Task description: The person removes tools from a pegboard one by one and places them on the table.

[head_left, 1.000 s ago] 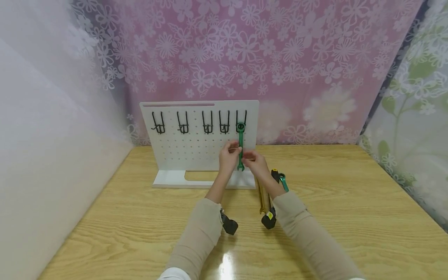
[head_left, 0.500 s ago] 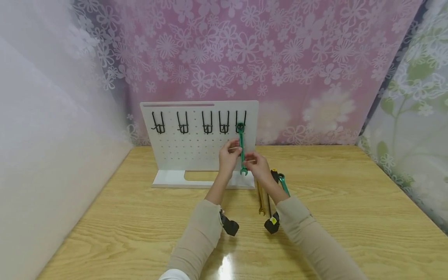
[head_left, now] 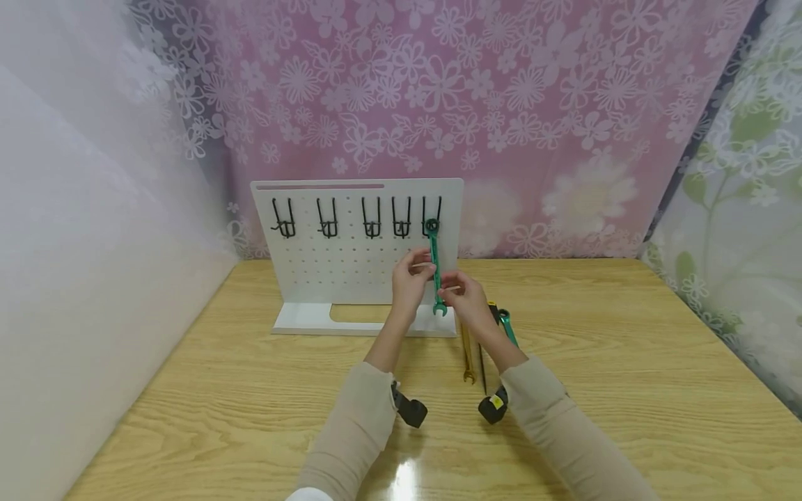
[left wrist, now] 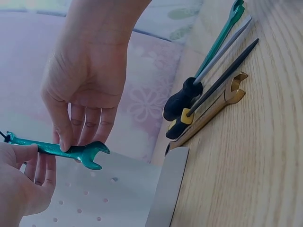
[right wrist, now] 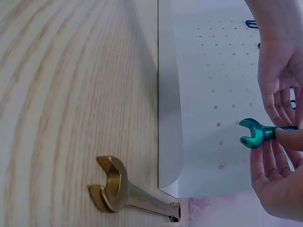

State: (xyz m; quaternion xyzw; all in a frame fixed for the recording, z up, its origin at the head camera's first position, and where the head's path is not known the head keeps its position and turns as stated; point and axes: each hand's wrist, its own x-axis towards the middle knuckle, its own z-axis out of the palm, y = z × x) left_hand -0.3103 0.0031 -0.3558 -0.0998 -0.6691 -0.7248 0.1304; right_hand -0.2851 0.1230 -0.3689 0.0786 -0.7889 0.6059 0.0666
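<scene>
A green combination wrench (head_left: 436,268) stands nearly upright in front of the white pegboard (head_left: 351,268), its ring end at the rightmost black hook (head_left: 440,209). Whether the ring encircles the hook is hard to see. My left hand (head_left: 409,282) pinches the wrench's shaft around its middle. Lower down, my right hand (head_left: 466,299) pinches it close to the open-ended jaw, thumb on one face and fingers behind. Both hands' grips show in the left wrist view, where a black hook tip (left wrist: 4,136) meets the ring end.
Several more black double hooks (head_left: 372,219) line the pegboard. On the wooden table (head_left: 250,390), right of the board, lie a gold wrench (left wrist: 208,113), a yellow-and-black-handled screwdriver (left wrist: 222,78), a black-handled screwdriver (left wrist: 182,101) and another green wrench (left wrist: 222,35).
The wrench's lower end has swung slightly right and down, tilting it, while its ring end stayed at the hook. My right hand shifted a little right with it; my left hand hardly moved.
</scene>
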